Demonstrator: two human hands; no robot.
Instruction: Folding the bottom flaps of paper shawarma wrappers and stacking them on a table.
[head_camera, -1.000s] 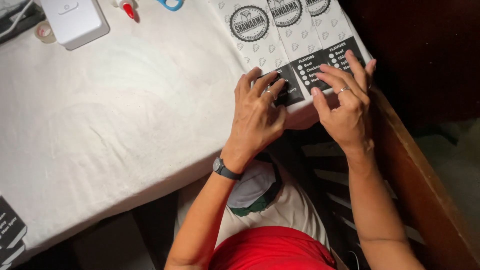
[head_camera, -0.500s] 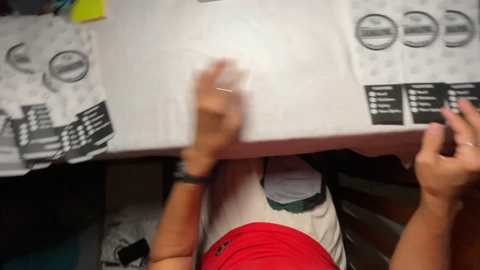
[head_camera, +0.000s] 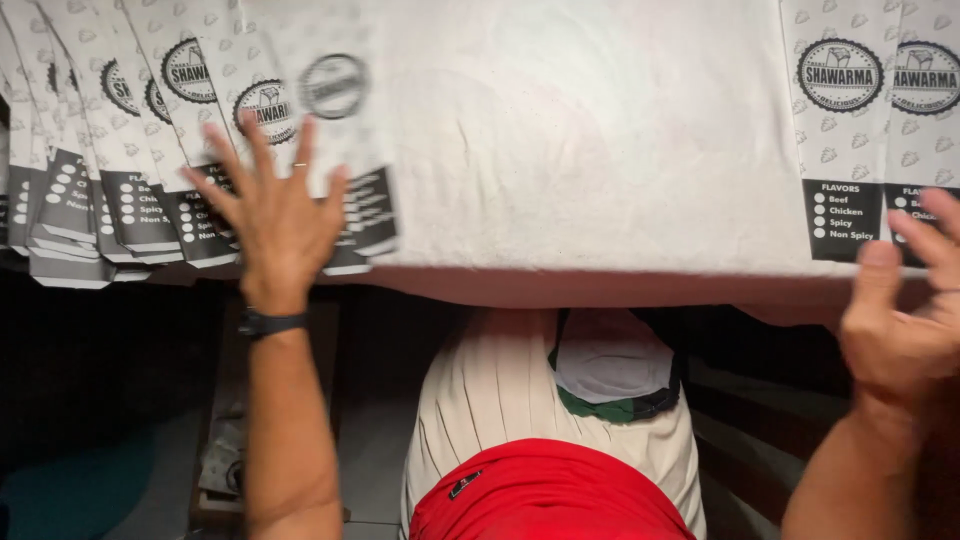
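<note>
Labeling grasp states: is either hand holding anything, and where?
Nothing gripped. Left hand lies flat, fingers spread, on the blurred top bag of the fanned row. Right hand touches a bag's lower edge.

A food-shop packing table (head_camera: 600, 150): white cloth, rows of printed paper wrap sleeves (head_camera: 130, 150).

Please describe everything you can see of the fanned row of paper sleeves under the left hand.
The row of paper sleeves lies flat on the white tablecloth, overlapping like a fan along the table's near edge. Each is long, white with a faint grey pattern, a round dark emblem and a black panel with white dots at its lower end. The left hand, fingers spread, rests on the rightmost sleeves, which look blurred. The lower ends overhang the edge slightly.
</note>
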